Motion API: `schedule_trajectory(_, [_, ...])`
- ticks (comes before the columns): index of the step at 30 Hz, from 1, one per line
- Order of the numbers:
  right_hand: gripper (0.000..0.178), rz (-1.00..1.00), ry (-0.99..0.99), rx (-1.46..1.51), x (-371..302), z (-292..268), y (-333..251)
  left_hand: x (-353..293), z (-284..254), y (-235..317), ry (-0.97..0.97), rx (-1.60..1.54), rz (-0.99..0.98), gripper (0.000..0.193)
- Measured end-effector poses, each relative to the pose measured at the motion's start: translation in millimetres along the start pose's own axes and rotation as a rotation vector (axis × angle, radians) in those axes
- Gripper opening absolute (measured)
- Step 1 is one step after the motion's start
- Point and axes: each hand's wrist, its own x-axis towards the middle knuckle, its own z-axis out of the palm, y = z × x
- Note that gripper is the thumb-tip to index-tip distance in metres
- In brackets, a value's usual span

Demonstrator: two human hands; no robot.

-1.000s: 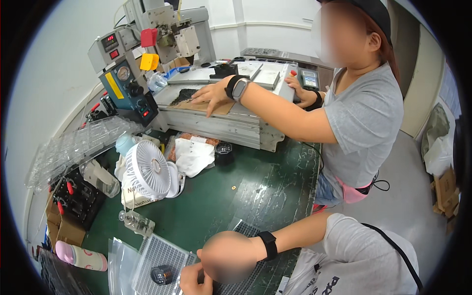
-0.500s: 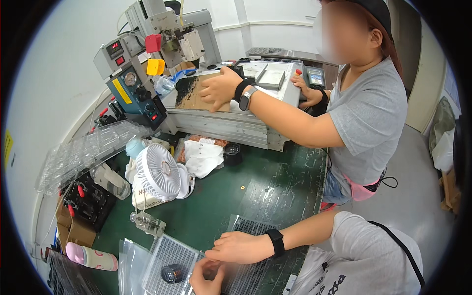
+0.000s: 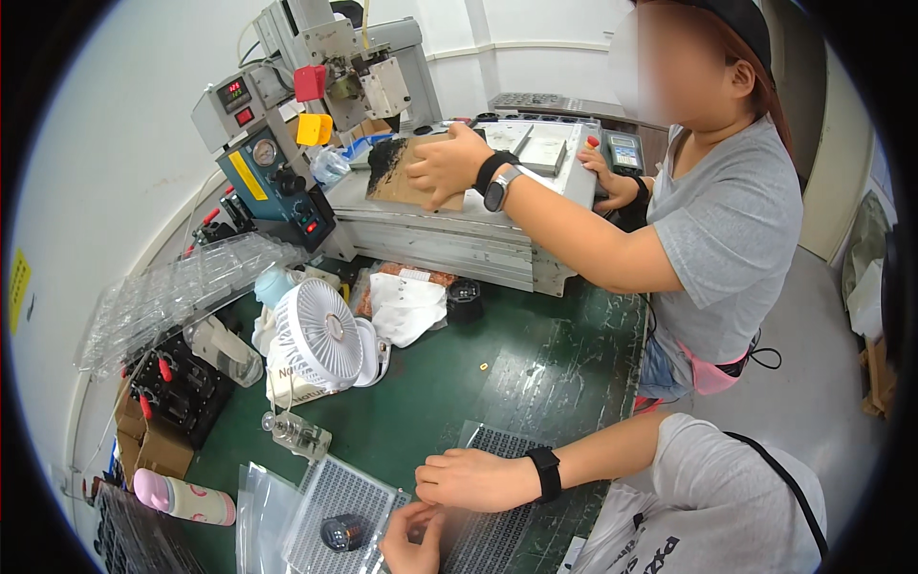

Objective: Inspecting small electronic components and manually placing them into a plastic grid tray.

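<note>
My right hand, in a black wristband, comes in from the lower right with its fingers curled. Its fingertips meet those of my left hand, whose thumb and fingers are pinched together. What lies between them is too small and hidden to tell. Left of my hands is a flat tray with rows of tiny dark parts. A dark round lens-like piece stands on it. Beneath my right hand and forearm lies a second gridded sheet, partly covered.
A co-worker's hand presses a brown board at the bench machine. On the green table stand a white fan, a small clear bottle and a pink-lidded bottle. Clear plastic sleeves lie beside the tray.
The view has shifted slightly, so everything sits a little further right and lower. The co-worker's hand and brown board have moved slightly right. My hands keep nearly the same pose.
</note>
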Motion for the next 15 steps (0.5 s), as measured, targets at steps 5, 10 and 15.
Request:
schedule_trajectory(5, [0.013, 0.004, -0.034, -0.019, -1, -3, 0, 1, 0, 4, 0.013, 0.022, 0.013, 0.022])
schedule_trajectory(10, [0.012, 0.016, -0.062, -0.029, 1, -3, -1, 2, 0, 4, 0.022, 0.088, 0.056, 0.021])
schedule_trajectory(15, [0.012, 0.027, -0.025, 0.009, 3, 0, -1, 2, 1, -9, 0.044, 0.067, -0.016, 0.028])
